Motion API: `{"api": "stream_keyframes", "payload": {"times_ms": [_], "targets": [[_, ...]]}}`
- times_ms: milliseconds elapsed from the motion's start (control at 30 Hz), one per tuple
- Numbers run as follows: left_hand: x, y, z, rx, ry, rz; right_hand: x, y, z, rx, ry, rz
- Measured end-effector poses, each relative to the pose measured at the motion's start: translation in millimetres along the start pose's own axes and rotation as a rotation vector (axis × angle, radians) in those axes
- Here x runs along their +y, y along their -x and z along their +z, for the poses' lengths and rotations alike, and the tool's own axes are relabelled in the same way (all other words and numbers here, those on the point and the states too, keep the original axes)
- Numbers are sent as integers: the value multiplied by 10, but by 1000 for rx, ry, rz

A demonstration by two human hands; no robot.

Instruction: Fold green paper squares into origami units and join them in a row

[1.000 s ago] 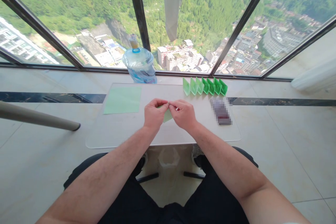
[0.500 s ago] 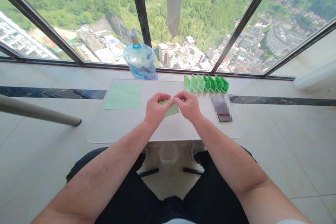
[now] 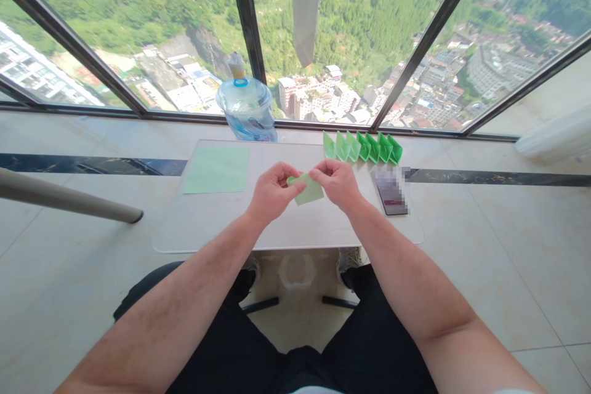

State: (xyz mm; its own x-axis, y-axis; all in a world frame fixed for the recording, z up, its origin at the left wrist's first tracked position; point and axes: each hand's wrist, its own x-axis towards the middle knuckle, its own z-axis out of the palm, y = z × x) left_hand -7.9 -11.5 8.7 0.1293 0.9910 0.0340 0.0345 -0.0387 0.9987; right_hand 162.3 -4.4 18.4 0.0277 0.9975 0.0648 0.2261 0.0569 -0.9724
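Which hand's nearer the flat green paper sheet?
Left. The left hand is just right of the flat green paper sheet, not touching it; the right hand is farther right, beyond the left.

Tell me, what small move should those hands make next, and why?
Perhaps the right hand should smooth the small green paper along its top edge: that hand touches the right end, while the left hand holds the left side.

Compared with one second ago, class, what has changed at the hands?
The bare right hand has shifted rightward, away from the bare left hand; more of the small pale-green paper shows between them. Neither has let go. The flat pale-green rectangular sheet and the row of folded green papers stayed put.
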Motion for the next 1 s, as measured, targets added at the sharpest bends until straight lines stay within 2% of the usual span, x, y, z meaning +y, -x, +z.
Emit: {"api": "stream_keyframes", "payload": {"times_ms": [133,267,367,667,867,933,1000], "targets": [[28,-26,-106,-85,-101,-17,8,-13,-79,-5,42,-21],[103,-22,-174,-69,-380,30,20,-14,-86,-1,108,-10],[127,-14,-189,-53,-472,34,39,-27,-80,-16,117,16],[55,4,-135,-2,-116,-111,81,-19,-47,-20,50,59],[33,-16,-232,119,-107,-115,67,-88,-236,150,15,99],[21,-29,-243,140,-54,-116,67,-102,-267,129,21,94],[13,-36,-225,87,12,-136,64,-90,-234,71,38,76]]}}
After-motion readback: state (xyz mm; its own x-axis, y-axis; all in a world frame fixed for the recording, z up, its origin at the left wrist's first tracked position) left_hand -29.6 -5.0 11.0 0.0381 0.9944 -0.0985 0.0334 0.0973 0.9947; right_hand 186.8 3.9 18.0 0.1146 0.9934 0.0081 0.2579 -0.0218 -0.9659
